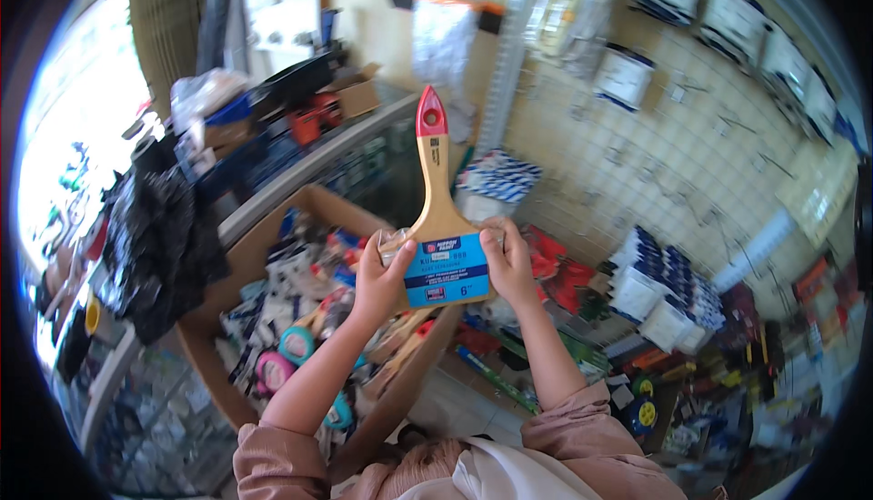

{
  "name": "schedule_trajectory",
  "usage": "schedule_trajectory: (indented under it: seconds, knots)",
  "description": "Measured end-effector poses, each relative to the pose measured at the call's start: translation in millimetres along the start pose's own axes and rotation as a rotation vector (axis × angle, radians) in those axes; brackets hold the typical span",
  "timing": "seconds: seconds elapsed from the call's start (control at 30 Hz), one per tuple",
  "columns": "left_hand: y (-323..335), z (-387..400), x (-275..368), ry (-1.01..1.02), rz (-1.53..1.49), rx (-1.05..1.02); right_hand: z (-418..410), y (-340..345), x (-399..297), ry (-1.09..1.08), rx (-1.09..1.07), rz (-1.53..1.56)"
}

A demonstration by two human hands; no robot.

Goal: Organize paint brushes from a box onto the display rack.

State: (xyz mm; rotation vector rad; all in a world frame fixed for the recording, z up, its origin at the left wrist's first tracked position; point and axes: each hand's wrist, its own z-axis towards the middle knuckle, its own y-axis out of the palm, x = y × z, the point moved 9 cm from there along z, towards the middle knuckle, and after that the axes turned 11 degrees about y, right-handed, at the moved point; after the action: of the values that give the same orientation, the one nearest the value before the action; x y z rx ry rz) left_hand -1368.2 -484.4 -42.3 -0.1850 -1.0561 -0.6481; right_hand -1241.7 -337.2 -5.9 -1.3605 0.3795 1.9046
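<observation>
Between my two hands is a wide Nippon Paint paintbrush (436, 186), its wooden handle upward and its red tip at the top. A blue printed sleeve (448, 271) covers its lower part. My left hand (382, 271) grips one side of the brush, the thumb on the sleeve's edge and some clear plastic wrap (394, 239) by the fingers. On the opposite side my right hand (508, 261) holds it, thumb pressed on the sleeve. Below and to the left, an open cardboard box (239, 271) is heaped with mixed packaged goods. The bristles are hidden by the sleeve.
A glass display counter (320, 152) runs behind the box, with a black plastic bag (160, 248) at its left. To the right stands a wire grid rack (655, 159) with hooks and hanging white packs (624, 77). Packed goods (644, 295) crowd its lower part.
</observation>
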Motion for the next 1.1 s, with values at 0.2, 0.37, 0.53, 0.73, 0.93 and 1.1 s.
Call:
schedule_trajectory:
  seconds: [0.2,0.37,0.53,0.73,0.93,1.1]
  knots:
    - [166,-27,-5,-0.083,-0.191,-0.298,-53,-159,20,0.140,0.247,-0.113]
    - [286,-80,-6,-0.155,-0.219,-0.567,-126,-273,26,0.227,0.494,-0.137]
    - [396,-152,5,-0.212,-0.386,-0.737,-214,-370,16,0.240,0.695,-0.165]
    - [500,-279,25,-0.191,-0.424,-1.031,-363,-454,-8,0.263,1.013,-0.278]
    - [568,-435,52,-0.252,-0.534,-1.352,-537,-482,-20,0.403,1.394,-0.362]
    - [602,-533,68,-0.249,-0.688,-1.583,-625,-481,-34,0.388,1.616,-0.364]
